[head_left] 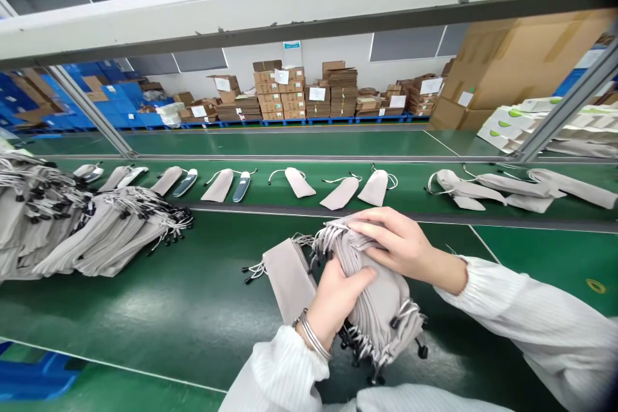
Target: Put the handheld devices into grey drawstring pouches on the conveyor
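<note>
A thick bundle of grey drawstring pouches (pixel 381 309) is between my hands over the green work surface. My left hand (pixel 338 296) grips the bundle from the near left side, thumb across the top. My right hand (pixel 393 241) closes over its far upper part, fingers bent over the cloth. White cords with black stoppers hang from both ends of the bundle. Just left of it, partly behind my left wrist, a flat grey drawstring pouch (pixel 288 277) lies with its cords pointing left.
Large piles of pouches (pixel 111 232) lie at the left. Along the green belt (pixel 241 174) behind are single pouches and several dark oval devices (pixel 241 187). A metal post (pixel 570 103) stands at the right, near a big carton (pixel 521 64). A white beam (pixel 290 0) crosses overhead.
</note>
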The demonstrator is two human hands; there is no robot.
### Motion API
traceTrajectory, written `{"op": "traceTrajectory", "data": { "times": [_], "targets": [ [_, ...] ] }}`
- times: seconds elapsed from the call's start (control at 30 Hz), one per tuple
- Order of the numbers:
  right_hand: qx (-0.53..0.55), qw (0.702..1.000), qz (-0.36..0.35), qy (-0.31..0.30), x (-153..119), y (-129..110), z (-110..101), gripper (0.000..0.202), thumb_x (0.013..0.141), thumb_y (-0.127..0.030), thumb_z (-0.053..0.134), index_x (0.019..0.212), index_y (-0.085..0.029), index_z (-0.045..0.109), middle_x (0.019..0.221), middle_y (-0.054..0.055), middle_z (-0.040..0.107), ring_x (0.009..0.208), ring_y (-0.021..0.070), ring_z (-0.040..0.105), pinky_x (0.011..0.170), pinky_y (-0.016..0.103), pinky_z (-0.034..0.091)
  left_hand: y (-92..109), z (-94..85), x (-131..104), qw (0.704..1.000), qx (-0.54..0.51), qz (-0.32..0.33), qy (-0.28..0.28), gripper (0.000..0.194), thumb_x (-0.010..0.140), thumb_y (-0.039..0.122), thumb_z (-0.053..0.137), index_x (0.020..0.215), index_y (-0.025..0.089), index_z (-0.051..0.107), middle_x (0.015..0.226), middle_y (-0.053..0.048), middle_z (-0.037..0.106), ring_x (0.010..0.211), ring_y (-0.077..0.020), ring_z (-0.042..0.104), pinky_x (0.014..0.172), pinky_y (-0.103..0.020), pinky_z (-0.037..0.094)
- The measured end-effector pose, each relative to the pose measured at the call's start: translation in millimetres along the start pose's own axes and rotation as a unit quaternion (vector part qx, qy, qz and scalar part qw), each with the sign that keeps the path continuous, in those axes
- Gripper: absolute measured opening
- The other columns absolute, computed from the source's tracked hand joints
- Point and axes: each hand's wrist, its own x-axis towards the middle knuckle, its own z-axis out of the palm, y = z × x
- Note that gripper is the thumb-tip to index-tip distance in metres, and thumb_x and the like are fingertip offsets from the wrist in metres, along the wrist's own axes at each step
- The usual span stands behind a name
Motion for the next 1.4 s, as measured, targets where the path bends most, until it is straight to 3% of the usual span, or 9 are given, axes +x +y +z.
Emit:
{"op": "traceTrajectory", "data": {
  "times": [0.17,0.3,0.4,0.57,0.73,0.93,1.07,1.17,1.4],
  "targets": [
    [-0.029,0.999,-0.044,0.011,6,-1,1,0.047,0.087,-0.003,0.060,0.129,-0.024,0.061,0.109,0.009,0.066,0.099,0.0230,0.065,0.078,0.037,0.060,1,-0.3,-3,1.000,-0.018,0.013,-0.012,0.040,0.079,0.019,0.068,0.118,0.014,0.066,0.117,-0.010,0.072,0.112,-0.0297,0.065,0.098,-0.041,0.050],
    [-0.004,1.000,0.000,-0.023,9,-4,1,0.060,0.084,-0.003,0.052,0.141,-0.022,0.050,0.110,0.010,0.063,0.098,0.0237,0.063,0.077,0.040,0.058,5,-2.0,-5,0.999,0.014,0.033,-0.002,0.045,0.077,0.015,0.068,0.122,0.015,0.064,0.118,-0.008,0.071,0.114,-0.0285,0.064,0.100,-0.039,0.049],
    [-0.001,0.999,0.006,-0.043,11,-5,0,0.055,0.081,-0.003,0.050,0.132,-0.022,0.056,0.107,0.010,0.061,0.095,0.0229,0.061,0.076,0.039,0.057,6,-2.5,-5,0.999,0.027,0.022,0.003,0.043,0.077,0.016,0.068,0.120,0.016,0.065,0.112,-0.008,0.072,0.108,-0.0280,0.065,0.094,-0.038,0.051],
    [-0.023,0.999,-0.017,-0.024,12,-9,-1,0.037,0.082,-0.003,0.051,0.111,-0.023,0.061,0.102,0.007,0.062,0.094,0.0223,0.063,0.077,0.038,0.056,5,-3.8,-4,1.000,0.013,0.018,0.012,0.042,0.074,0.013,0.069,0.116,0.016,0.066,0.108,-0.006,0.072,0.106,-0.0273,0.066,0.095,-0.038,0.051],
    [-0.085,0.995,-0.043,0.028,9,-13,-1,0.030,0.083,-0.005,0.058,0.104,-0.026,0.060,0.097,0.005,0.064,0.093,0.0222,0.065,0.078,0.039,0.056,5,-4.6,-5,0.999,-0.015,0.026,0.013,0.045,0.073,0.013,0.070,0.117,0.015,0.066,0.113,-0.007,0.072,0.111,-0.0284,0.065,0.099,-0.039,0.051],
    [-0.087,0.995,-0.021,0.032,9,-16,3,0.030,0.081,-0.006,0.061,0.105,-0.025,0.060,0.097,0.005,0.069,0.094,0.0237,0.066,0.080,0.041,0.054,6,-3.6,-8,0.999,-0.022,0.040,0.019,0.047,0.074,0.013,0.070,0.121,0.015,0.064,0.121,-0.009,0.071,0.119,-0.0295,0.063,0.104,-0.040,0.049],
    [-0.009,0.999,0.049,-0.019,13,-19,1,0.035,0.079,-0.007,0.058,0.110,-0.023,0.058,0.103,0.007,0.068,0.103,0.0263,0.064,0.084,0.044,0.053,8,-4.9,-10,0.999,-0.018,0.043,0.013,0.050,0.076,0.016,0.071,0.125,0.018,0.063,0.123,-0.009,0.071,0.120,-0.0301,0.063,0.105,-0.042,0.048],
    [0.036,0.997,0.069,-0.011,14,-21,-1,0.040,0.079,-0.007,0.058,0.116,-0.022,0.056,0.110,0.010,0.063,0.102,0.0253,0.063,0.082,0.042,0.056,9,-6.2,-12,0.998,-0.005,0.055,0.014,0.053,0.076,0.014,0.069,0.128,0.019,0.061,0.125,-0.008,0.070,0.122,-0.0296,0.062,0.106,-0.042,0.048],
    [-0.071,0.996,0.005,0.047,13,-22,2,0.045,0.084,-0.010,0.065,0.126,-0.021,0.055,0.106,0.011,0.066,0.096,0.0268,0.062,0.080,0.044,0.051,10,-7.5,-14,0.996,0.002,0.074,0.039,0.050,0.075,0.012,0.066,0.125,0.018,0.063,0.124,-0.008,0.070,0.120,-0.0295,0.063,0.105,-0.042,0.049]
  ]
}}
